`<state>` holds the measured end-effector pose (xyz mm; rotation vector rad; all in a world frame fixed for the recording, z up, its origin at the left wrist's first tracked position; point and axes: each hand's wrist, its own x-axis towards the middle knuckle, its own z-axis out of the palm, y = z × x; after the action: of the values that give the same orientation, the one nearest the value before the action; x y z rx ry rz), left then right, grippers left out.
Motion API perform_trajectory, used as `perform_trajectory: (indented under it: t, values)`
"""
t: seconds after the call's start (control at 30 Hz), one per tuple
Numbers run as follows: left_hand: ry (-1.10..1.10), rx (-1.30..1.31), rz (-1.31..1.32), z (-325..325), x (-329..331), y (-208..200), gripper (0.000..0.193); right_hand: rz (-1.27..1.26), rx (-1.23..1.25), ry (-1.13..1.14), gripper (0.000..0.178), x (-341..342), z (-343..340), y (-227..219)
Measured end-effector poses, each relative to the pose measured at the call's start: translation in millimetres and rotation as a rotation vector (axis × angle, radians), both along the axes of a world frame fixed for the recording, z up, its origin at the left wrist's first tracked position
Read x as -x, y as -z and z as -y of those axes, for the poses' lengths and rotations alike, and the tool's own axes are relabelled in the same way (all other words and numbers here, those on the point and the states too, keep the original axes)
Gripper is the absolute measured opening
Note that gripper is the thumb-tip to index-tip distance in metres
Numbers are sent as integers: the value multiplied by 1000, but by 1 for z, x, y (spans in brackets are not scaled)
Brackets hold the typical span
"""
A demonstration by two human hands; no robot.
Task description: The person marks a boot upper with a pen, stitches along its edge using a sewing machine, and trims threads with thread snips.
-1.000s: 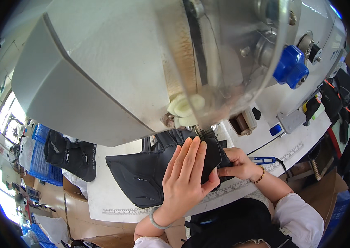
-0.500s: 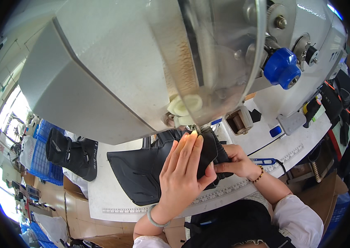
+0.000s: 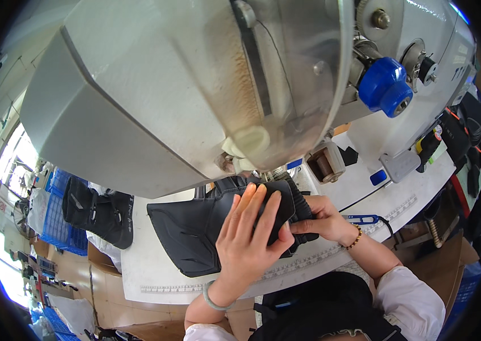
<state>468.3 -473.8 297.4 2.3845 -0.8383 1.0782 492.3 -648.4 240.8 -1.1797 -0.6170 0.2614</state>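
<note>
Stretching lengthwise left-to-right, black workpiece [image 3: 199,227], broad end leftward

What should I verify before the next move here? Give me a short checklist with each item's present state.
1. Left hand spread flat on the black piece: ok.
2. Right hand gripping the piece's right side: ok.
3. Fingertips clear of the needle: cannot tell, needle tip not visible.
4. Clear shield in place on the sewing machine: ok.
5. Blue tool lying apart from the black piece: ok.
6. Thread reaching the needle: cannot tell.
</note>
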Motion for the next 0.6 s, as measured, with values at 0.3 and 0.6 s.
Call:
perform_trajectory:
  t: [0.3,0.6]
  values:
    - [-32,-50,20,1,4,-2,38,40,81,-4,29,4,0,-6]
    - [-44,-114,13,0,3,-5,37,83,53,-8,30,1,1,-5]
